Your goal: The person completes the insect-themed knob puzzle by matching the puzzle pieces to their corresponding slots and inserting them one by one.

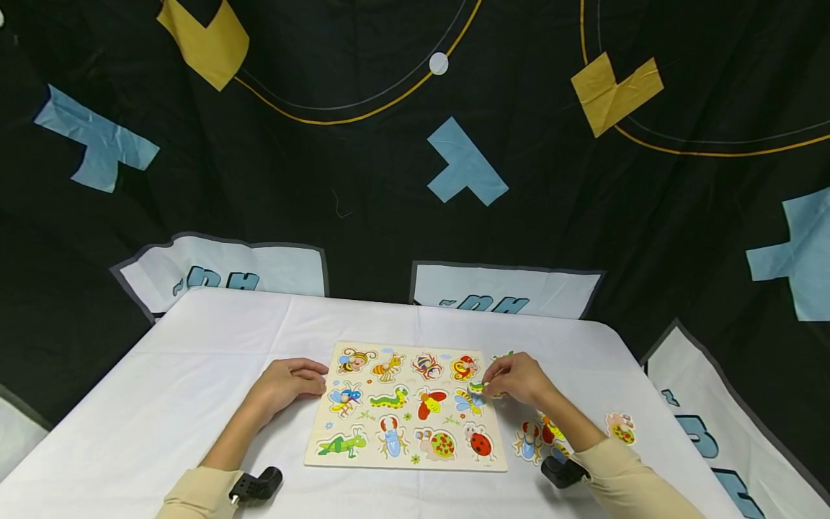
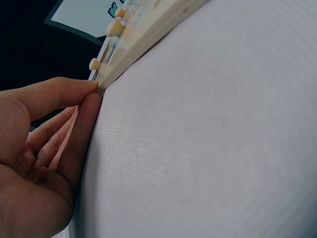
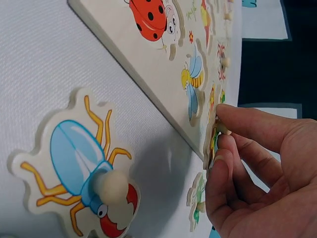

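Note:
A wooden peg puzzle board [image 1: 415,424] with printed insects lies flat on the white table. My left hand [image 1: 293,384] is at its left edge; in the left wrist view the thumb and a finger [image 2: 64,94] pinch that edge. Over the board's right side, my right hand [image 1: 516,378] holds a small knobbed puzzle piece [image 1: 477,388] by its knob [image 3: 223,128]. The piece shows green and yellow and is seen nearly edge-on in the right wrist view, beside the printed dragonfly [image 3: 192,82]. My fingers hide part of it.
Right of the board lie loose knobbed pieces: a blue beetle [image 3: 79,158], a red-and-yellow piece [image 1: 550,431], a snail [image 1: 621,428] and a green piece [image 3: 198,201] beyond the hand. A black cloth with blue and yellow patches [image 1: 467,162] hangs behind the table [image 1: 214,346].

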Action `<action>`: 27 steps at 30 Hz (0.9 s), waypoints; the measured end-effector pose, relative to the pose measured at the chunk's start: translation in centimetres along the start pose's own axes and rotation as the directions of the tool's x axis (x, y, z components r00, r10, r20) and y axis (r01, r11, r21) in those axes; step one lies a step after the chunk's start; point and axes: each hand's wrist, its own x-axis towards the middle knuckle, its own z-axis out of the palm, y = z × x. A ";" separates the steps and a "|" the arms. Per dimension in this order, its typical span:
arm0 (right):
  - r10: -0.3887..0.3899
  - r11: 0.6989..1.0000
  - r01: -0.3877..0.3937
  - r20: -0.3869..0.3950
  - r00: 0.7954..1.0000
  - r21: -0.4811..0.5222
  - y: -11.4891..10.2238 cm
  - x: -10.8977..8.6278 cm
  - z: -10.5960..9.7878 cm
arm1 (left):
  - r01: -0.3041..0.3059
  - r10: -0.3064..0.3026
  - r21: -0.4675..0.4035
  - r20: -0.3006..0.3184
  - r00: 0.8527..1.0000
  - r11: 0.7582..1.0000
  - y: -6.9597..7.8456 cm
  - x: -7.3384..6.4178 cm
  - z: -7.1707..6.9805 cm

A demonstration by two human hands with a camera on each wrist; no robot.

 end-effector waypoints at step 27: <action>-0.107 0.994 0.108 0.045 0.993 -0.017 -2.9 0.7 1.8 | -0.038 0.039 -0.028 0.017 0.999 0.999 -0.1 0.1 -0.1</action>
